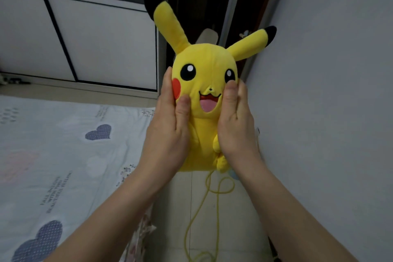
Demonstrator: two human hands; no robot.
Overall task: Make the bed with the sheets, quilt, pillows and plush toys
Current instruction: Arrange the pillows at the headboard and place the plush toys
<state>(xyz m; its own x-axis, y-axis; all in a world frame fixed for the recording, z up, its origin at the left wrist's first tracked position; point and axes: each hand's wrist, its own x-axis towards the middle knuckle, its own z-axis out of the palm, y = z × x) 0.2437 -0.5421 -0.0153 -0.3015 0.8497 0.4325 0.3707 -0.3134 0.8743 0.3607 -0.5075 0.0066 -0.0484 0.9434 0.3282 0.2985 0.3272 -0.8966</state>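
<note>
A yellow plush toy [207,74] with black-tipped ears, red cheeks and an open mouth hangs upright in the air, facing me, over the floor strip beside the bed. My left hand [170,130] grips its left side, thumb across the cheek. My right hand [236,125] grips its right side, thumb pressed beside the mouth. The bed [63,155] lies to the left, covered by a pale sheet printed with blue hearts and text.
A grey wall [329,112] rises close on the right. A white wardrobe with dark trim [95,38] stands beyond the bed. A yellow cord [214,193] loops over the tiled floor below the toy. A dark doorway gap sits behind the toy.
</note>
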